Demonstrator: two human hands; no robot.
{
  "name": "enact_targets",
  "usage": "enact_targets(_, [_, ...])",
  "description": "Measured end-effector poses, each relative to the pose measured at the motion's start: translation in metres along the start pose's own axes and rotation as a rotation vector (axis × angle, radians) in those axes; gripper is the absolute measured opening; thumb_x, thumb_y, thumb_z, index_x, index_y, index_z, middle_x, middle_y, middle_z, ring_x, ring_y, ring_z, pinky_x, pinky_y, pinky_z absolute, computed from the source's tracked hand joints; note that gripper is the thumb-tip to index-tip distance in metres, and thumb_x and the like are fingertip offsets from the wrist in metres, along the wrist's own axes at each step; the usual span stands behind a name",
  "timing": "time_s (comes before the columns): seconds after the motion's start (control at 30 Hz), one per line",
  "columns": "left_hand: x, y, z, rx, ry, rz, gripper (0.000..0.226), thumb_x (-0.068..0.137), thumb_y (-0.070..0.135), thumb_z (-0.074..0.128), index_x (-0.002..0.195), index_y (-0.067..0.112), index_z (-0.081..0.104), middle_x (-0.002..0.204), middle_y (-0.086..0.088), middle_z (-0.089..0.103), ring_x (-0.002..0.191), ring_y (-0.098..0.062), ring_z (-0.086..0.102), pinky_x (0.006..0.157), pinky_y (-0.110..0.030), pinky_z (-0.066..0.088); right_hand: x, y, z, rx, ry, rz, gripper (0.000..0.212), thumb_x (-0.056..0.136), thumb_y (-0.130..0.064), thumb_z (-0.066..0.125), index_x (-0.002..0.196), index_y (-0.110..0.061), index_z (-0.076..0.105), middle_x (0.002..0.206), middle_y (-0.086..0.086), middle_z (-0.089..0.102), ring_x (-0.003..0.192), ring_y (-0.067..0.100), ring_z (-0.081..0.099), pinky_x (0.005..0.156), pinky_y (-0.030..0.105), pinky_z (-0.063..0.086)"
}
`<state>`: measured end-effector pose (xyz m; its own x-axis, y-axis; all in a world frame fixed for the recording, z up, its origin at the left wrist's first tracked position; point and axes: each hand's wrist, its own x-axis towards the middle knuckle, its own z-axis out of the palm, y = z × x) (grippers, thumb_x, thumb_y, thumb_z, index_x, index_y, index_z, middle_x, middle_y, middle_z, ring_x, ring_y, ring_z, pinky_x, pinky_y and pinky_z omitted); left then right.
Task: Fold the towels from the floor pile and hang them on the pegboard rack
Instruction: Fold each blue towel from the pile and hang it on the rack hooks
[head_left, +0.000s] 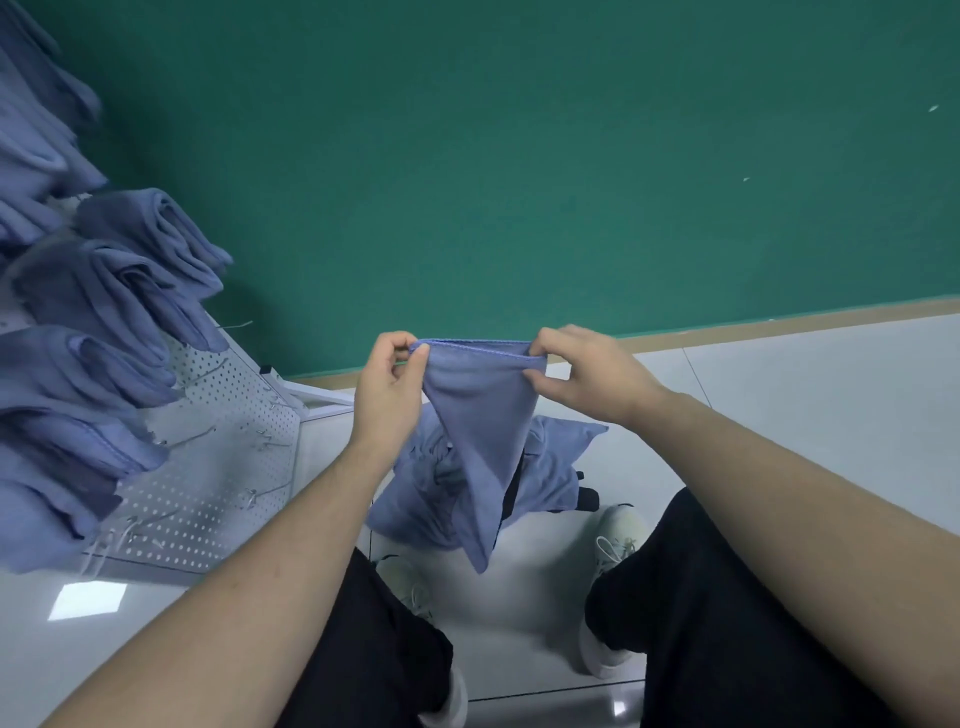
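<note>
A blue towel (478, 441) hangs in front of me, its top hem stretched level between both hands and its lower part tapering to a point. My left hand (387, 387) pinches the left corner of the hem. My right hand (587, 371) pinches the right corner. Below and behind the hanging towel, a pile of blue towels (426, 493) lies on the floor between my feet. The white pegboard rack (218, 467) stands at the left, with several folded blue towels (119, 291) draped over its upper hooks.
Bare metal hooks (265, 493) stick out of the pegboard's lower right part. A green wall (519, 156) rises behind, meeting the pale tiled floor (805, 395) at a tan skirting. My dark-trousered legs and white shoes (613, 587) flank the pile.
</note>
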<state>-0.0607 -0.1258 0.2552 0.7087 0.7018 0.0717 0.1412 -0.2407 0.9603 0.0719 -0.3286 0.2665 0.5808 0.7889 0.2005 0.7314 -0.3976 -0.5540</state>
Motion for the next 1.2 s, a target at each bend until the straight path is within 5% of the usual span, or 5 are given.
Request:
enact_targets(0.4, [-0.009,0.104,-0.026,-0.032,-0.13,0.039,0.015,0.103,0.019,0.052,0.091,0.027,0.05,0.067,-0.001,0.028,0.072,-0.02,0.039,0.066,-0.021,0.058,-0.001,-0.064,-0.09,0.339,0.127,0.162,0.023,0.092,-0.016,0.068,0.089,-0.029,0.05,0.08,0.016,0.066,0.064,0.012,0.045,0.066,0.029,0.04])
enact_targets(0.53, [-0.011,0.15,-0.04,-0.105,-0.12,0.069,0.014,0.102,0.017,0.055,0.091,0.025,0.051,0.066,-0.001,0.045,0.068,-0.014,0.052,0.063,-0.02,0.057,0.006,-0.093,-0.131,0.559,0.167,0.252,0.04,0.09,-0.01,0.071,0.12,-0.028,0.052,0.083,0.011,0.073,0.072,0.013,0.06,0.077,0.027,0.05])
enact_targets(0.63, [-0.013,0.18,-0.051,-0.163,-0.14,0.081,0.012,0.098,0.013,0.062,0.094,0.022,0.056,0.065,0.004,0.06,0.066,-0.007,0.061,0.068,-0.021,0.058,0.01,-0.112,-0.161,0.663,0.135,0.279,0.011,0.092,-0.009,0.069,0.102,-0.014,0.07,0.083,0.0,0.072,0.077,0.011,0.065,0.081,0.027,0.058])
enact_targets(0.97, [-0.039,0.256,-0.07,-0.158,-0.147,0.212,0.016,0.104,0.02,0.052,0.091,0.025,0.06,0.075,0.005,0.06,0.061,-0.008,0.051,0.055,-0.018,0.048,0.011,-0.171,-0.208,0.592,0.29,0.235,0.016,0.103,-0.034,0.046,0.098,-0.025,0.058,0.087,-0.003,0.062,0.077,0.014,0.053,0.07,0.034,0.051])
enact_targets(1.2, [-0.057,0.285,-0.067,-0.117,-0.054,0.25,0.017,0.104,0.028,0.04,0.096,0.026,0.054,0.087,0.002,0.064,0.074,-0.016,0.054,0.072,-0.038,0.052,0.009,-0.198,-0.223,0.399,0.512,0.244,0.029,0.096,-0.045,0.058,0.091,-0.016,0.061,0.08,-0.006,0.061,0.068,0.011,0.051,0.062,0.024,0.041])
